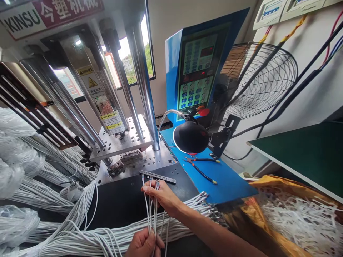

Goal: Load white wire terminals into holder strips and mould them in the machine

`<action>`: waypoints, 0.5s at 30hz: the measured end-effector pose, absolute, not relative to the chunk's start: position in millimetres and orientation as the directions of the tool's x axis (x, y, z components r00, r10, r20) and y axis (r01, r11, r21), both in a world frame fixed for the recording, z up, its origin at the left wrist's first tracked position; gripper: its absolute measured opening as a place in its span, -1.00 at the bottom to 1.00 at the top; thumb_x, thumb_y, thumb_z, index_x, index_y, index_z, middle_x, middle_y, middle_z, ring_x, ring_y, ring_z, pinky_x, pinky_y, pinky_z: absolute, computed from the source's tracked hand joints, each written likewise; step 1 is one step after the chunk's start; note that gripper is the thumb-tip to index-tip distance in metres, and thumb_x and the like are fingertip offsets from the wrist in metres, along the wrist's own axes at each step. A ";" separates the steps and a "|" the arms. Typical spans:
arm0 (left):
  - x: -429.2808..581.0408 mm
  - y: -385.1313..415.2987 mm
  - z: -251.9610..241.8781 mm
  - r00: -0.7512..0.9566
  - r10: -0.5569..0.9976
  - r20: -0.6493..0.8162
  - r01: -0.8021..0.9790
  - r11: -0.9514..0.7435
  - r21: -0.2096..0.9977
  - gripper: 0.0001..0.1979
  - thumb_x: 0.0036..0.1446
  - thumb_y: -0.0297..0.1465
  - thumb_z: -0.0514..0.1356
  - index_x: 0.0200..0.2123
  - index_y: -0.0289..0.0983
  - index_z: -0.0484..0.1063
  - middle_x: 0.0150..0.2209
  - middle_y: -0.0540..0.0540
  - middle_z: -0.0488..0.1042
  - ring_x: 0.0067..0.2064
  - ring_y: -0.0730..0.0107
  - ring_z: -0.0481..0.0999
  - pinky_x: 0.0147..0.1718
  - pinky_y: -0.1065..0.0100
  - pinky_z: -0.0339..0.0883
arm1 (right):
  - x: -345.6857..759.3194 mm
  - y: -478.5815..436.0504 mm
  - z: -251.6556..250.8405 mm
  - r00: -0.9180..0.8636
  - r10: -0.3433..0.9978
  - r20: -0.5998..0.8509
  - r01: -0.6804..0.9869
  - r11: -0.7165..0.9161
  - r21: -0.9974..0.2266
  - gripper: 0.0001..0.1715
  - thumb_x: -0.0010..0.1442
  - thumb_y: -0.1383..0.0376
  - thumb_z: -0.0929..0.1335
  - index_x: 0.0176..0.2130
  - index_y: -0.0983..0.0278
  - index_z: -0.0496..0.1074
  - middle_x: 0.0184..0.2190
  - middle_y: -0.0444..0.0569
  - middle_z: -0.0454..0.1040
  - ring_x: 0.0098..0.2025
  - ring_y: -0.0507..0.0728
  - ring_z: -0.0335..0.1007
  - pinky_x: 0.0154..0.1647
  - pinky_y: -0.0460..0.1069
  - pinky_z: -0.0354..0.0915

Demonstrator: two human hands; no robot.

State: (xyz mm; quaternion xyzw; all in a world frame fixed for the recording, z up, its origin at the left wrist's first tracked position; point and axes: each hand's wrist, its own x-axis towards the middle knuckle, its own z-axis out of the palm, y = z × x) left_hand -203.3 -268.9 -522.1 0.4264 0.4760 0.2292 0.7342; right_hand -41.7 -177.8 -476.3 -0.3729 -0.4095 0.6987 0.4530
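My left hand (143,243), low in the picture, is closed around several thin white cables (154,217). Higher up, my right hand (164,197) pinches the same cables just below their small connector ends (157,184). These ends stand side by side at a narrow dark metal strip (166,177) with a row of slots. One connector sits at the strip's left end; whether the others are seated in it I cannot tell. Behind the strip, a metal mold block (131,156) rests on the press's lower plate.
The molding press (123,141) stands ahead, with a blue control box (174,71) to its right. A black lamp (190,137) and orange-black pliers (199,171) are on the blue surface. A big cable bundle (107,237) crosses in front. White scraps fill a yellow sack (254,210).
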 end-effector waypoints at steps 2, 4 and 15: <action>-204.1 -263.4 -505.2 0.362 0.822 -0.440 0.057 0.452 0.890 -0.35 -0.04 0.19 0.20 -0.27 -0.32 0.45 -0.50 -0.08 0.46 -0.52 0.43 0.39 -0.57 0.47 0.15 | -39.9 -179.1 -476.5 -0.345 0.924 -0.166 -0.343 -0.289 -0.894 -0.66 0.04 0.10 0.43 -0.38 0.33 0.38 -0.61 -0.21 0.18 -0.62 -0.08 -0.03 -0.68 -0.16 -0.08; -206.0 -249.3 -483.3 0.220 0.930 -0.296 0.094 0.282 0.955 -0.44 0.06 0.10 0.21 -0.17 -0.30 0.47 -0.34 -0.14 0.52 -0.32 0.30 0.49 -0.42 0.41 0.33 | -38.8 -181.4 -476.6 -0.426 0.887 -0.179 -0.343 -0.342 -0.875 -0.68 0.04 0.12 0.43 -0.39 0.32 0.36 -0.63 -0.23 0.16 -0.63 -0.09 -0.07 -0.68 -0.16 -0.14; -202.2 -175.8 -455.7 0.126 0.989 -0.079 0.047 0.074 0.996 -0.69 0.17 -0.16 0.22 -0.36 -0.32 0.46 -0.55 0.05 0.34 -0.54 0.55 0.29 -0.53 0.50 0.20 | -42.4 -188.6 -483.6 -0.589 0.789 -0.173 -0.320 -0.424 -0.847 -0.63 0.10 0.06 0.42 -0.36 0.34 0.44 -0.64 -0.23 0.15 -0.65 -0.10 -0.11 -0.67 -0.13 -0.21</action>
